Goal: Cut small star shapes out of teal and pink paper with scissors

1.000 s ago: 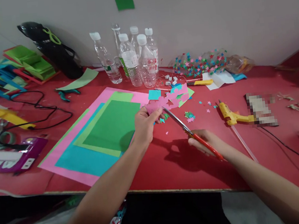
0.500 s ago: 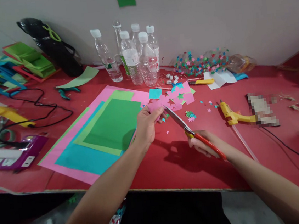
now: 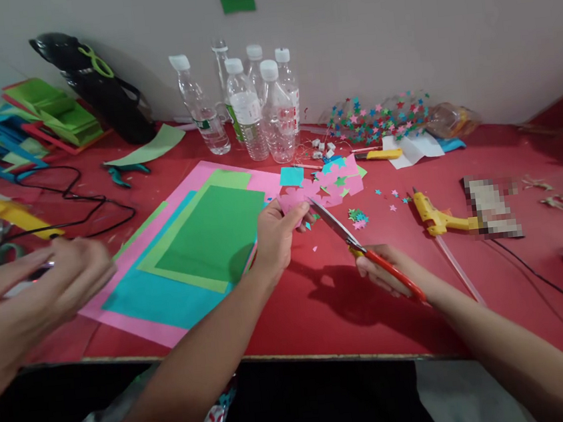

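Note:
My left hand (image 3: 276,231) pinches a piece of pink paper (image 3: 293,198) between thumb and fingers, above the red table. Star-shaped gaps show in pink paper scraps (image 3: 333,177) just behind it. In my right hand (image 3: 385,267) is a pair of scissors (image 3: 363,248) with red and yellow handles. Its blades point up and left, with the tips touching or very near the held paper. Small cut paper stars (image 3: 357,218) lie in a pile to the right of the blades. Under my left forearm spreads a stack of coloured sheets (image 3: 213,231), green on top.
Another person's hand (image 3: 52,282) reaches in at the left, over the stack's corner. Plastic bottles (image 3: 251,110) stand at the wall. A yellow glue gun (image 3: 433,215) with a cord, a utility knife (image 3: 379,155) and a black flask (image 3: 102,89) also occupy the table.
Another person's hand has come in from the left, covering the purple device there. My hands, the scissors and the pink paper have barely moved.

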The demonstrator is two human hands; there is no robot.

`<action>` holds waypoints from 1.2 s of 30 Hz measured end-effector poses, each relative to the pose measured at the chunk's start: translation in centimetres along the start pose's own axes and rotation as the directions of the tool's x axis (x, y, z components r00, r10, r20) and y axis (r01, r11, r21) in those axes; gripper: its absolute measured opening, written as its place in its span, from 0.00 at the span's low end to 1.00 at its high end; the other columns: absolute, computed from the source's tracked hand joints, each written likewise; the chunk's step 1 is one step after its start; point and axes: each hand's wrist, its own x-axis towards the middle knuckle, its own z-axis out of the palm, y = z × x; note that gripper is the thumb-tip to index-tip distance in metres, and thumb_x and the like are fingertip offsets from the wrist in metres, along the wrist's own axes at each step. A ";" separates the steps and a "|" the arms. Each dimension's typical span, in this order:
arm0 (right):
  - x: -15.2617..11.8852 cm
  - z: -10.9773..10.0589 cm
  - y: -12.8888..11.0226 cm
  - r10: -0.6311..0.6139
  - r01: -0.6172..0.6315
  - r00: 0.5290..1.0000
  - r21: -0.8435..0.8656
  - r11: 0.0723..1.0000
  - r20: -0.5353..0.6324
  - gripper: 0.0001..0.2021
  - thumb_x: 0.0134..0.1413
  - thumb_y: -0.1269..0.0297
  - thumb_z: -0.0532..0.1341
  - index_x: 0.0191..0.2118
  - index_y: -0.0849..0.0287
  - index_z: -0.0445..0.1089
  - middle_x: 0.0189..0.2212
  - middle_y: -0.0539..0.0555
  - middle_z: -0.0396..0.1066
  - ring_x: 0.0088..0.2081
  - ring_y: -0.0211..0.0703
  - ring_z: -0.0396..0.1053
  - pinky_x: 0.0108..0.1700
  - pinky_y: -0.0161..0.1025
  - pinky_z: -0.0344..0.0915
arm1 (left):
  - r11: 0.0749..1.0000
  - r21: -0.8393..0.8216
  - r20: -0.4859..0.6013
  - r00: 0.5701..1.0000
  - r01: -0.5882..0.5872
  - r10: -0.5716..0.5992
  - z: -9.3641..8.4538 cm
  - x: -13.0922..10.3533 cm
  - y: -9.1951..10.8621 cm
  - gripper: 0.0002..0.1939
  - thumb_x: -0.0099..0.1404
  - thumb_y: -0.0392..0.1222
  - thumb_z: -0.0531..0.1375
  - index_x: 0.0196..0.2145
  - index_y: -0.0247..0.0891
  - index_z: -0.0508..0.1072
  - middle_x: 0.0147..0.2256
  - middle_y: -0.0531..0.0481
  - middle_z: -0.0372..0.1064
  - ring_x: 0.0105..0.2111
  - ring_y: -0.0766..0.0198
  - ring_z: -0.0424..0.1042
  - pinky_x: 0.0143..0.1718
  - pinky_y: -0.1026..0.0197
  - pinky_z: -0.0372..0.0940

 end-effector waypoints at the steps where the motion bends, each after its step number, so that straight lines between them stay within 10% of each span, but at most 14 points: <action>1: 0.0 0.0 0.0 0.000 0.000 1.000 -0.002 1.000 -0.002 0.24 0.50 0.39 0.57 0.24 0.58 0.58 0.10 0.41 0.53 0.11 0.29 0.50 0.14 0.30 0.46 | 1.000 0.001 -0.003 1.000 -0.001 0.001 0.0 0.0 0.0 0.06 0.54 0.38 0.64 0.22 0.36 0.70 0.19 0.54 0.70 0.18 0.73 0.63 0.21 0.68 0.57; 36: 0.4 -0.4 0.3 0.005 -0.005 1.000 -0.048 0.999 -0.003 0.21 0.53 0.44 0.57 0.24 0.58 0.59 0.10 0.41 0.52 0.11 0.28 0.50 0.15 0.29 0.46 | 1.000 -0.022 -0.037 0.999 0.009 -0.010 -0.4 0.7 0.7 0.06 0.52 0.40 0.65 0.23 0.38 0.72 0.19 0.55 0.68 0.20 0.72 0.65 0.22 0.69 0.62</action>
